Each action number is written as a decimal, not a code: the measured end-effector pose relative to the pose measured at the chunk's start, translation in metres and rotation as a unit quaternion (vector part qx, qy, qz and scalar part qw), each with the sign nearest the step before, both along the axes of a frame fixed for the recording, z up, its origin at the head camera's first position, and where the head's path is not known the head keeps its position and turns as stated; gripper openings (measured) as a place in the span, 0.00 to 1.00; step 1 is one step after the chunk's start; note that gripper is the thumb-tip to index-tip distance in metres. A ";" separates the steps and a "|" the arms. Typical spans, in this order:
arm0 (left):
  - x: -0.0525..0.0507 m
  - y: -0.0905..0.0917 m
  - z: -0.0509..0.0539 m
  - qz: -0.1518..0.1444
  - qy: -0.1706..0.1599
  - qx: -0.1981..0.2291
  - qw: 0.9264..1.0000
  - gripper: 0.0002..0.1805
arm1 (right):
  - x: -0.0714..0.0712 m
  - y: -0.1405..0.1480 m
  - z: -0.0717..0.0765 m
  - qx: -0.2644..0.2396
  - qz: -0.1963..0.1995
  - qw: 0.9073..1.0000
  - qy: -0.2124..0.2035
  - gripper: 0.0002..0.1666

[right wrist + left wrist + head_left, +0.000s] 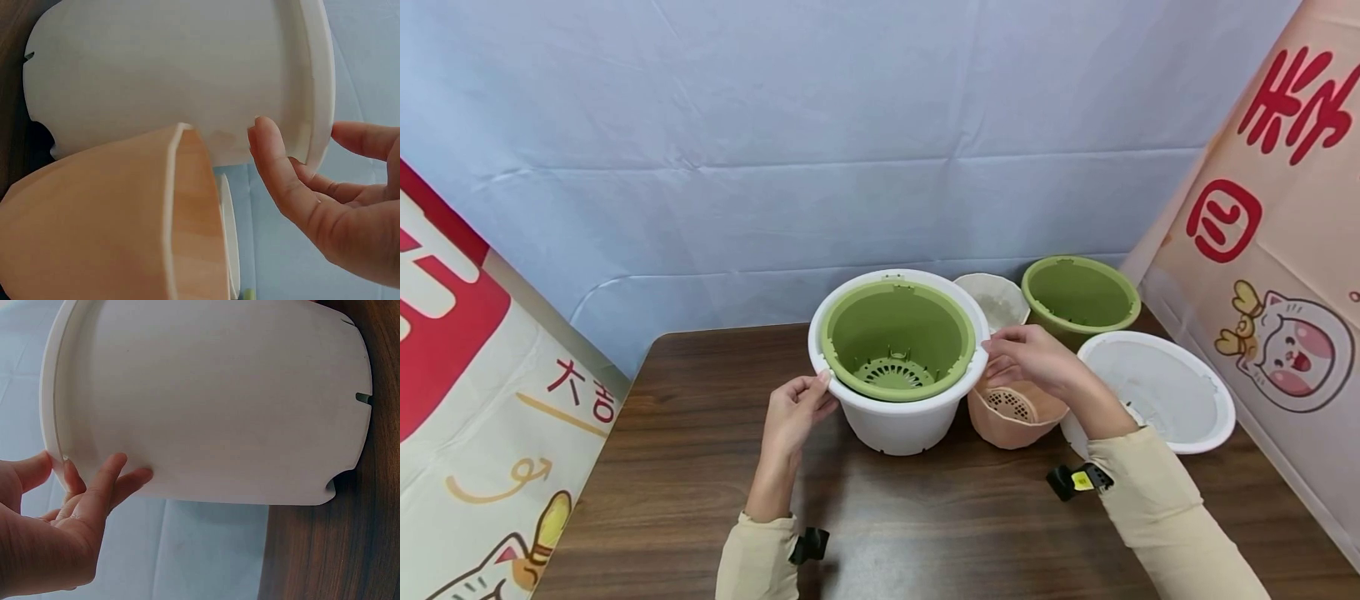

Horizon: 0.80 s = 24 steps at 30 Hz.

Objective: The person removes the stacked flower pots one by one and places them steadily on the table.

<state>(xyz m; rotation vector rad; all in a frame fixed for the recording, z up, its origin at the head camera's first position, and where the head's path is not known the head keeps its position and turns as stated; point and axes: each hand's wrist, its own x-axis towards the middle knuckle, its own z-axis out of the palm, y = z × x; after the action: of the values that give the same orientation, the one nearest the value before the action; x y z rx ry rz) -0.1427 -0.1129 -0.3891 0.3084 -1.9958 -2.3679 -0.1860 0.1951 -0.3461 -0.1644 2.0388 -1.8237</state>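
Observation:
A large white flower pot (898,425) stands upright on the table, with a smaller green pot (891,333) nested inside it. Slots pierce the green pot's bottom. My left hand (795,410) pinches the white pot's rim at its left side; in the left wrist view the thumb is on the rim's outer edge and the fingers are beneath it. At the opposite side, my right hand (1033,358) pinches the same rim, thumb and fingertips on its edge. Just below the right hand sits a peach-coloured pot (94,219), partly covered by that hand in the head view.
Behind the peach pot is a small cream pot (996,300). Another green pot (1078,292) stands at the back right, and a white oval pot (1195,383) leans tilted in front of it. The wooden table (700,467) meets a pale cloth backdrop (737,208).

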 end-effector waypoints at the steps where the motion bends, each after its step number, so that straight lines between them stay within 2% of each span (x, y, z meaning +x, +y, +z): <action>1: 0.000 0.000 0.000 0.000 0.000 0.000 1.000 0.11 | 0.000 0.000 -0.001 -0.002 -0.001 1.000 -0.004 0.19; 12: 0.001 0.000 0.001 0.003 -0.005 -0.005 1.000 0.12 | -0.003 -0.001 -0.003 -0.038 0.006 0.998 -0.041 0.14; 24: 0.002 0.001 0.002 0.010 -0.005 -0.006 1.000 0.12 | -0.005 -0.001 -0.001 -0.031 0.021 0.998 -0.046 0.09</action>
<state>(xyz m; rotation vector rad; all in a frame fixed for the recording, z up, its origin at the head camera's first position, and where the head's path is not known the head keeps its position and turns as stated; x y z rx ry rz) -0.1410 -0.1115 -0.3876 0.3393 -2.0008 -2.3450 -0.1907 0.1944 -0.3473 -0.1364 1.9037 -1.8363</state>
